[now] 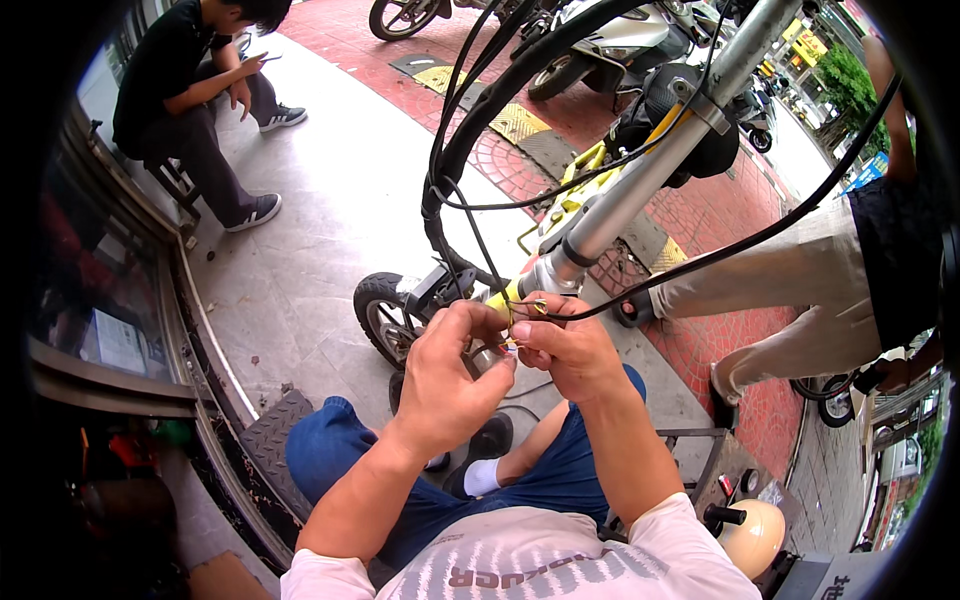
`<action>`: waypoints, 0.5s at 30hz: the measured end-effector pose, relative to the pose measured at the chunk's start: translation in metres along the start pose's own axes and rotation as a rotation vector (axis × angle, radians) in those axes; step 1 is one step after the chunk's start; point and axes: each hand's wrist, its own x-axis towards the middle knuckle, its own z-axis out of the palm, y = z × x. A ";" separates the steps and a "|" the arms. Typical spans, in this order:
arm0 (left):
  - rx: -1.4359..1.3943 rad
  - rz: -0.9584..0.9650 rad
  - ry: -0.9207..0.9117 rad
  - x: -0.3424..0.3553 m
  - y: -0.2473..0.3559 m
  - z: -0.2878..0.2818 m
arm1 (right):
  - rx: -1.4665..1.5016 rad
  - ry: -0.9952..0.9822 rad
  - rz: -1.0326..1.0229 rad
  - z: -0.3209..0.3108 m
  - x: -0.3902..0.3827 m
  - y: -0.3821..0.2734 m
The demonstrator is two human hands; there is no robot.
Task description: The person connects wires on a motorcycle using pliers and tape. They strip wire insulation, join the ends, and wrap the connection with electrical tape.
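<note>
My left hand (pixel 455 370) is curled with thumb and fingers at a small bunch of thin wires (pixel 512 342) with tiny pale connectors. My right hand (pixel 560 350) pinches the same wires beside it. Both hands are just in front of the lower silver steering column (pixel 600 220) of a yellow two-wheeled vehicle (pixel 575 192). Black cables (pixel 720 243) loop from above and from the right down to my fingers. The small front wheel (pixel 380 320) shows behind my left hand. The exact point of contact between fingertips and wires is too small to make out.
A seated person (pixel 160 90) holds a phone at upper left. Another person (pixel 820 280) stands at right. Parked motorbikes (pixel 600 45) line the red paving behind. A glass door (pixel 115 290) borders the left. A metal cart (pixel 730 480) with small items and a beige round object (pixel 752 540) is at lower right.
</note>
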 end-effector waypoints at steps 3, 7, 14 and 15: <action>0.184 0.093 0.040 0.000 0.004 -0.002 | 0.020 0.003 0.015 0.006 -0.004 -0.006; -0.125 -0.082 0.004 -0.002 0.003 -0.004 | 0.038 -0.008 0.019 0.007 -0.005 -0.009; -0.598 -0.323 -0.038 0.006 -0.003 -0.006 | 0.032 -0.003 0.035 0.010 -0.005 -0.009; -0.632 -0.338 -0.034 0.006 -0.003 -0.005 | 0.030 0.003 0.026 0.010 -0.005 -0.008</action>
